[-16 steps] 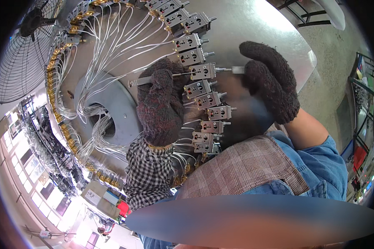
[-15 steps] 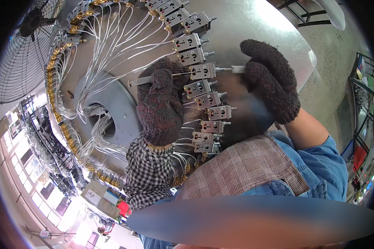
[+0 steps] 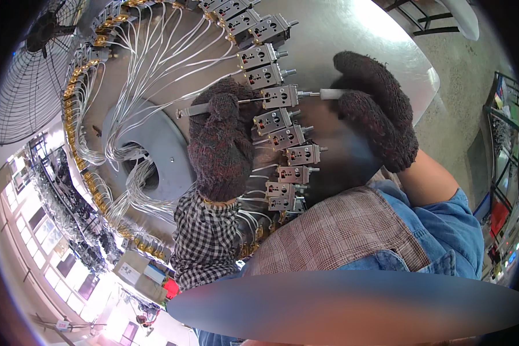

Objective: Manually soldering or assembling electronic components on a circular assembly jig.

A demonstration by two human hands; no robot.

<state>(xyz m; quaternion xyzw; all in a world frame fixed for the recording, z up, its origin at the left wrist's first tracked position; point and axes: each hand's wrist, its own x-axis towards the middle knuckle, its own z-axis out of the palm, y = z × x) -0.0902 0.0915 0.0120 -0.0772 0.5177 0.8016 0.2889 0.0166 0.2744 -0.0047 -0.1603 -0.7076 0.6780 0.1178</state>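
Observation:
Both my hands wear dark knitted gloves. My left hand (image 3: 222, 138) is closed round a slim metal tool (image 3: 197, 109); its flat grey end sticks out to the left, and a thin rod reaches right to a small metal box (image 3: 279, 97) with a threaded spindle. From the other side, my right hand (image 3: 378, 109) grips a screwdriver with a whitish handle (image 3: 330, 94). Its thin shaft lines up with that box's spindle; whether the tip touches is too small to tell. Similar metal boxes (image 3: 287, 137) stand in a curved row above and below, with white wires (image 3: 155, 63) running from the row.
The boxes ring a round metal table (image 3: 340, 29) with a grey raised disc (image 3: 176, 144) in its middle, where the wires gather into a hole. Brass-coloured fittings (image 3: 69, 109) line the far left rim. A large fan (image 3: 34, 75) stands at the upper left, a rack (image 3: 499, 127) at right.
The worked box and both hands have shifted very slightly up and left. Both hands keep their grip on their tools.

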